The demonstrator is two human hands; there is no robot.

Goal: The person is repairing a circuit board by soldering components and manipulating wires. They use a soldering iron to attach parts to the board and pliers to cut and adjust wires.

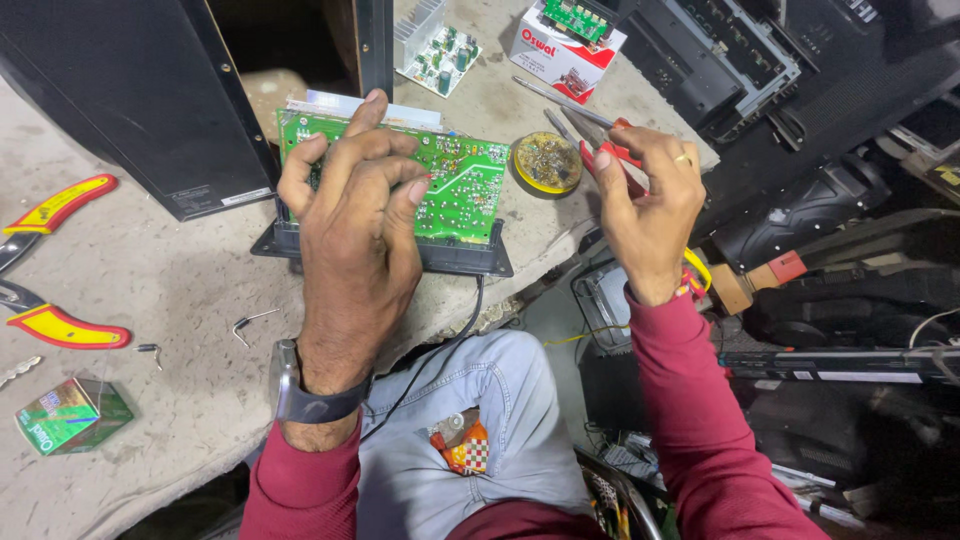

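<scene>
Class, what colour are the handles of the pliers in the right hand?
Red handles, seen in the head view.

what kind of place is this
Most likely an electronics repair bench. The left hand steadies a green circuit board, the right hand holds red-handled pliers, and a round tin of flux or solder paste sits beside them on the worn worktop.

Green circuit board (455, 180) (silver solder dots); red-handled pliers (610, 150); yellow-and-red cutters (55, 265); maroon sleeves (700, 420); grey worktop (180, 400).

Bright, even light overhead, sharp at centre; dim, shadowed clutter at right.
</scene>
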